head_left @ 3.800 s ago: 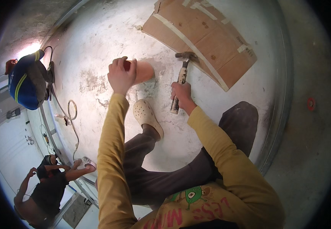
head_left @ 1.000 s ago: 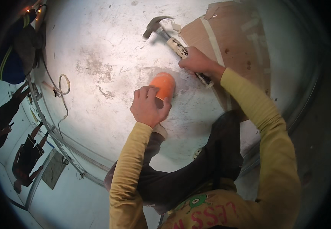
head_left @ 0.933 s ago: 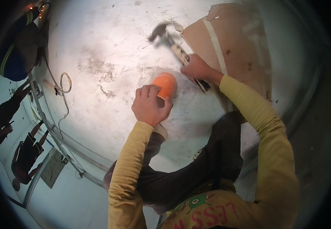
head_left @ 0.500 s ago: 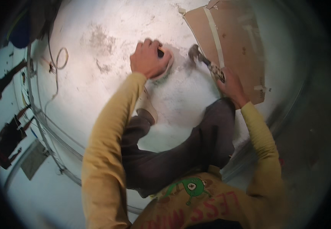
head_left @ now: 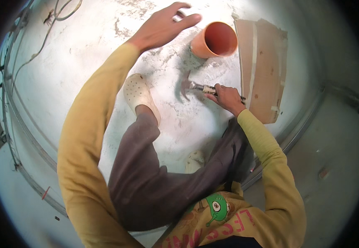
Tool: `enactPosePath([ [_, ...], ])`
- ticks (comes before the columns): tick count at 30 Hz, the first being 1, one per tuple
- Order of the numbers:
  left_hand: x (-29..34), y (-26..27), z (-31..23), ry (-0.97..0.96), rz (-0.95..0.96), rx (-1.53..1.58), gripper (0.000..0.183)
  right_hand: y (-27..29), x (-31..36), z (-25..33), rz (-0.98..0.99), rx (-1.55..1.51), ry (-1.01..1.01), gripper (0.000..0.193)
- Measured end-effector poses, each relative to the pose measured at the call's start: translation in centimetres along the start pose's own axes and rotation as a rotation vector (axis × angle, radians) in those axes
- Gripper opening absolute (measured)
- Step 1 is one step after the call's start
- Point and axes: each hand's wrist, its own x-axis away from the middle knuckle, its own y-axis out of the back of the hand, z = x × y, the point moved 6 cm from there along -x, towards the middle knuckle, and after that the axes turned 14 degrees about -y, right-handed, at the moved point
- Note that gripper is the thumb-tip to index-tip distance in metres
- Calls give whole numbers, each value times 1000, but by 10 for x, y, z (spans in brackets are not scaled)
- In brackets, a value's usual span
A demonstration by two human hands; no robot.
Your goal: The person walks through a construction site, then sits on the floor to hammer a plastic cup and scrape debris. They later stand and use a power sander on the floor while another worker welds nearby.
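Note:
My left hand point(head_left: 159, 28) is above the pale, stained floor point(head_left: 175, 120), fingers and thumb apart, holding nothing. Just right of it stands an orange hollow cylinder point(head_left: 201, 47), like a short length of pipe or a cup, its round mouth facing up; hand and cylinder look apart. My right hand point(head_left: 228, 99) is wrapped around the grip of a claw hammer point(head_left: 196, 86). The hammer's metal head points left, low over the floor and nearer to me than the cylinder. Whether the head touches the floor, I cannot tell.
A flat brown cardboard sheet point(head_left: 266, 70) with pale tape strips lies to the right. My left foot wears a pale clog point(head_left: 139, 93); another clog point(head_left: 195, 160) shows near my right leg. A cable point(head_left: 43, 47) runs at the far left, and metal rails point(head_left: 34, 142) edge the surface.
My left hand has let go of the orange cylinder and opened beside it. My right hand has brought the hammer round, its head now pointing left. The view has shifted too.

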Motion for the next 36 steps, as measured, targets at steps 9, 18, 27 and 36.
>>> enactPosePath([
  [9, 115, -3, 114, 351, -516, 420, 64, 26, -32, 19, 209, 107, -343, 64],
  [18, 206, 24, 150, 494, -817, 332, 43, -14, -7, 49, 238, 72, -160, 59],
  [27, 239, -6, 169, 574, -849, 383, 43, -19, -22, 54, 242, -3, -294, 61],
  [36, 279, -13, 181, 557, -1080, 75, 31, -16, -28, 83, 93, -91, -115, 45],
])
